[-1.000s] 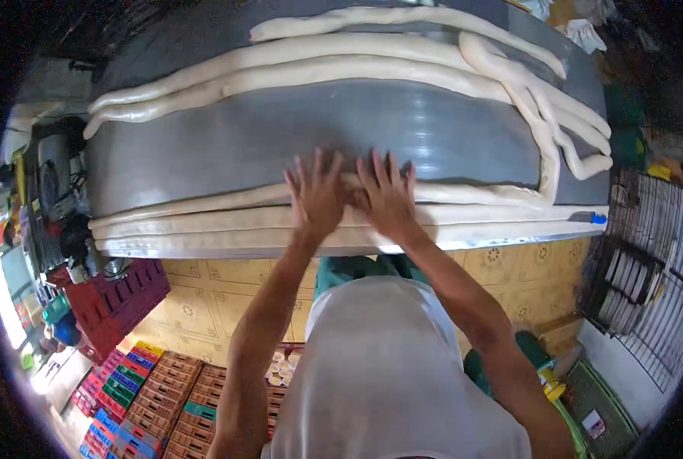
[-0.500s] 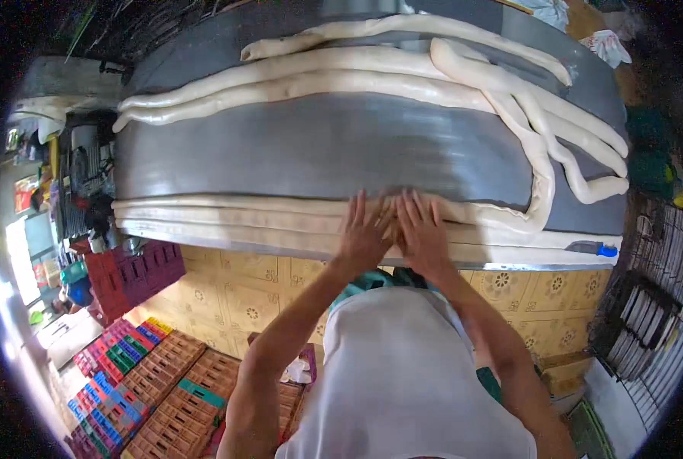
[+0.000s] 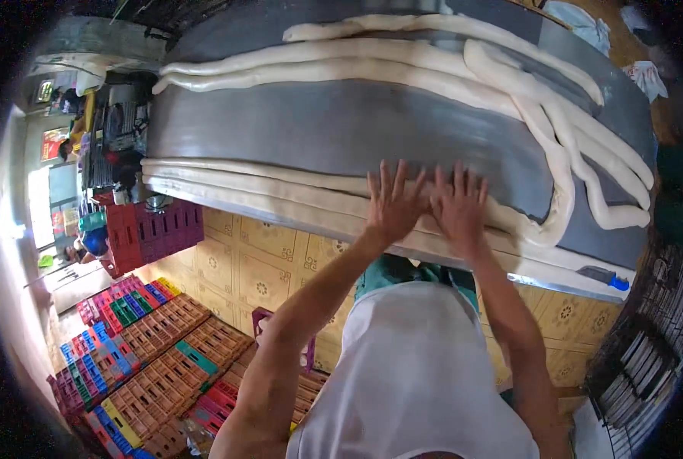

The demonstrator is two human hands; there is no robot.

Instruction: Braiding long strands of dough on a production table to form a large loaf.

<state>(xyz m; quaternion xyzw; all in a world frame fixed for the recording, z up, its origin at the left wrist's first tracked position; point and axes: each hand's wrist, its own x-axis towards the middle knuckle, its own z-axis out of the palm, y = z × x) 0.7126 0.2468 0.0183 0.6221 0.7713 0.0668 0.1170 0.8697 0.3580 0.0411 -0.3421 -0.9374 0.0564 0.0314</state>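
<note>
My left hand (image 3: pixel 393 205) lies palm down with spread fingers on a long pale dough rope (image 3: pixel 273 174) along the near side of the grey table (image 3: pixel 295 126). Beside it, my right hand (image 3: pixel 461 208) presses flat on the same rope, fingers stretched past its far side. The two hands are close together, thumbs nearly meeting, and hide the dough beneath them. Further dough strips (image 3: pixel 265 203) run nearer to me along the table edge. To the right, the rope bends away in a loop (image 3: pixel 562 191) toward the far dough.
Several thick dough ropes (image 3: pixel 357 70) lie across the far side, some overlapping at right. A blue-handled knife (image 3: pixel 617 283) rests at the near right corner. Stacked coloured crates (image 3: pixel 154 367) stand on the tiled floor (image 3: pixel 261 268) at lower left. Metal racks (image 3: pixel 647 367) are at right.
My hands have slid slightly forward and right on the rope, and the fingers now reach farther past it and are more spread. The whole view has also turned a little.
</note>
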